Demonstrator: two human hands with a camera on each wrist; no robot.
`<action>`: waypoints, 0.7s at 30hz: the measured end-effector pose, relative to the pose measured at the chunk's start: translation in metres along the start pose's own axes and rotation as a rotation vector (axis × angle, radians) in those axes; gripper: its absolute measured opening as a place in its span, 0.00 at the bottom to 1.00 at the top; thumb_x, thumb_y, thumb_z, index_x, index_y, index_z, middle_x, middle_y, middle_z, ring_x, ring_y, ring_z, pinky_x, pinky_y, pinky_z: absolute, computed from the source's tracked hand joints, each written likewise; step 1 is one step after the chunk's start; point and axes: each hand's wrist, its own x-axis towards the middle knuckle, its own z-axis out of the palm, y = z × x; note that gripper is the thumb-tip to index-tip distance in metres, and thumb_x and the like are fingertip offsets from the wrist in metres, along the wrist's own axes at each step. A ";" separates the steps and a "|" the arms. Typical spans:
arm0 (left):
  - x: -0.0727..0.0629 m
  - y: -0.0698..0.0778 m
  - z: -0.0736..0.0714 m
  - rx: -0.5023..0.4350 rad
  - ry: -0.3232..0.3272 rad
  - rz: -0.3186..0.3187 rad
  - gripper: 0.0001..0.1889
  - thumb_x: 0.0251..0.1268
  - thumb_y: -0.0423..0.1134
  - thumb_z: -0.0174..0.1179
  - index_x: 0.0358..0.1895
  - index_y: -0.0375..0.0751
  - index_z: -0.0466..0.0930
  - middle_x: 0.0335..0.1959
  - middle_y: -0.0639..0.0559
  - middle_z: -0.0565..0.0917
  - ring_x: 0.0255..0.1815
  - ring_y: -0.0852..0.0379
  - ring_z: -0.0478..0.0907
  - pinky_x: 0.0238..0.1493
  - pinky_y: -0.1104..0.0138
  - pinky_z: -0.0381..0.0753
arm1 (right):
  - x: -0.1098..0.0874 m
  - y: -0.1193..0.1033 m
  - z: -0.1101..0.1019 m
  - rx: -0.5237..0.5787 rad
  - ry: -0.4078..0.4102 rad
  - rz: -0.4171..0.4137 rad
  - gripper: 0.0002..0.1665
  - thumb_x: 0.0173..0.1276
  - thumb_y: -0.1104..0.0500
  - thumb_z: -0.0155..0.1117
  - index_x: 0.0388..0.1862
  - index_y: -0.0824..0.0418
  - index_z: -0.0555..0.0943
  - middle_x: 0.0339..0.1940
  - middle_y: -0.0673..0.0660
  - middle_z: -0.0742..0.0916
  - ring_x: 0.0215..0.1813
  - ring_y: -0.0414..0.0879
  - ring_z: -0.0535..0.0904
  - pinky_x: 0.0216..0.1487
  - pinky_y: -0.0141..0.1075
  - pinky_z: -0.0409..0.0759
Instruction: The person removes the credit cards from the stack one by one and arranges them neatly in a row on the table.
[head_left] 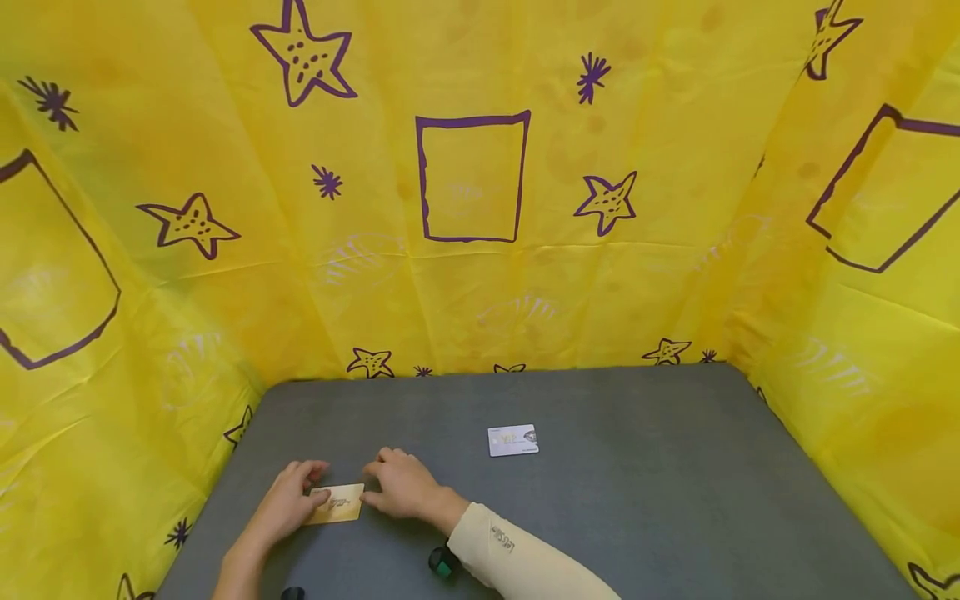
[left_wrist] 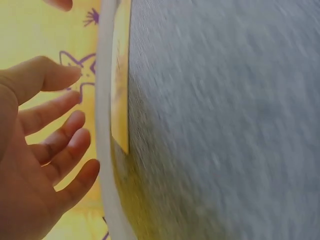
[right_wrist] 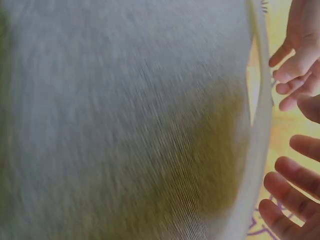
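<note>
A gold-yellow card (head_left: 341,505) with dark lettering lies on the grey table at the left, between the two hands. At its left end is my left hand (head_left: 288,504), the thumb overlapping the card in the head view. The left wrist view shows this hand (left_wrist: 45,135) with fingers spread and loosely bent, beside the card (left_wrist: 120,85). My right hand (head_left: 405,485) is at the card's right end, thumb tip close by its edge. In the right wrist view, the right hand's fingers (right_wrist: 285,182) are spread apart, holding nothing.
A white card (head_left: 513,440) with printing lies farther back, near the table's middle. Yellow cloth (head_left: 472,308) with purple stars and frames walls the grey table (head_left: 675,483) at the back and both sides. A black wrist device (head_left: 442,562) is below the right wrist.
</note>
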 end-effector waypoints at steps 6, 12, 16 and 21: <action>0.004 0.015 0.001 -0.008 0.068 -0.001 0.20 0.59 0.36 0.65 0.54 0.31 0.78 0.46 0.38 0.77 0.46 0.43 0.74 0.49 0.49 0.73 | -0.006 0.012 -0.011 0.035 0.041 0.007 0.23 0.67 0.42 0.63 0.57 0.49 0.82 0.44 0.45 0.81 0.42 0.36 0.73 0.42 0.27 0.71; 0.010 0.028 0.005 -0.047 0.088 0.000 0.21 0.60 0.36 0.64 0.56 0.31 0.77 0.52 0.33 0.76 0.55 0.36 0.70 0.54 0.42 0.69 | -0.013 0.032 -0.020 0.061 0.063 0.007 0.23 0.66 0.43 0.64 0.56 0.51 0.83 0.43 0.47 0.81 0.43 0.38 0.73 0.43 0.29 0.73; 0.014 0.036 0.009 -0.068 0.095 0.013 0.21 0.60 0.36 0.64 0.56 0.31 0.77 0.54 0.31 0.75 0.57 0.34 0.69 0.56 0.41 0.69 | -0.019 0.044 -0.023 0.070 0.087 0.000 0.22 0.66 0.44 0.65 0.54 0.53 0.84 0.42 0.48 0.82 0.42 0.39 0.73 0.42 0.30 0.72; 0.018 0.042 0.013 -0.101 0.090 0.007 0.22 0.61 0.37 0.64 0.57 0.31 0.76 0.56 0.31 0.74 0.59 0.34 0.68 0.58 0.41 0.68 | -0.023 0.056 -0.028 0.080 0.115 0.001 0.22 0.66 0.44 0.65 0.54 0.54 0.84 0.43 0.49 0.82 0.44 0.40 0.75 0.46 0.32 0.74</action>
